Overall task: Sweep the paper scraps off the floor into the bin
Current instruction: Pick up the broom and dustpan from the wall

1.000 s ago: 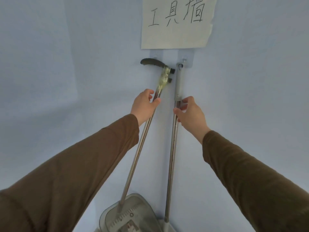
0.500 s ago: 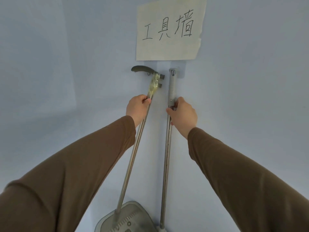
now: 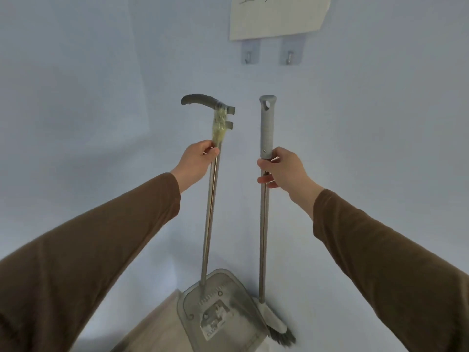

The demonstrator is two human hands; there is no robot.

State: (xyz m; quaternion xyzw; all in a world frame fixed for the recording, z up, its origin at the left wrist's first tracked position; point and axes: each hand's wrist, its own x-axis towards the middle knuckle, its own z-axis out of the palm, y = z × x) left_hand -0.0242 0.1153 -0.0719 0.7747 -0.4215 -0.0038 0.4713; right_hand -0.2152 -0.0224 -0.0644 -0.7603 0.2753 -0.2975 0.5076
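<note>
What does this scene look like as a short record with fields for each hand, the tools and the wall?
left hand: fingers closed on dustpan pole, below taped handle
right hand: fingers closed on broom pole, just under grey grip
dustpan: tray low, near floor
broom head: behind dustpan's right edge
wall hooks: both bare, under paper sign

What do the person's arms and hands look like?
Both arms wear long brown sleeves, the left sleeve and the right sleeve, plain cloth with no pattern, ending at the wrists. The left hand and the right hand are bare: no gloves, rings or watch show.
</note>
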